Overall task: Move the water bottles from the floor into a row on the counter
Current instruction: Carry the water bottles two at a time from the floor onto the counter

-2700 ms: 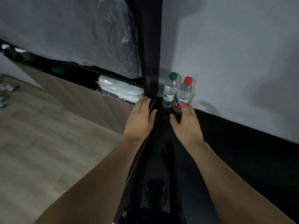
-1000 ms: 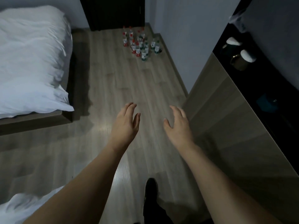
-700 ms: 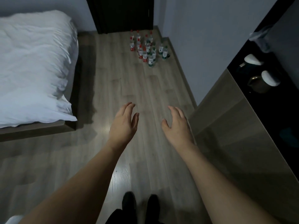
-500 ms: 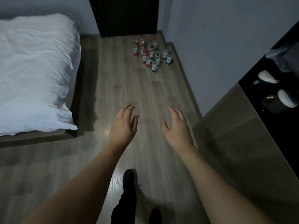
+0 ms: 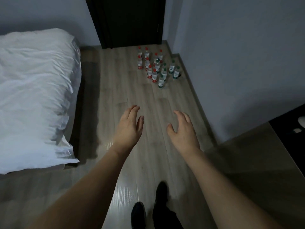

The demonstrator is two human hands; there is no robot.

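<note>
**Empty hands over open floor, bottles clustered by the far corner**

Both arms reached forward above the floor (image 5: 148, 100). The left hand (image 5: 127, 128) was held palm down with its fingers loosely spread and slightly curled, gripping nothing. The right hand (image 5: 183, 131) was likewise spread, thumb turned inward, and empty. The two hands were apart, with bare planks showing between them.

The bottles (image 5: 156, 67) stood upright in a tight cluster on the floor, well ahead of the hands, near the corner where the dark door (image 5: 130, 22) met the right wall (image 5: 231, 55). Red-capped ones filled the left and back of the group; green-capped ones the right and front. The rightmost stood just beside the skirting.

The bed (image 5: 33, 96) bounded the left side, its white cover hanging over the frame edge. On the right, the wall's skirting ran diagonally toward the counter (image 5: 287, 138), whose dark top and pale side panel closed the lower right. Between the bed edge and the skirting lay a bare lane of planks running up to the bottles. Two dark shoes (image 5: 149, 207) showed at the bottom, on the floor.
</note>
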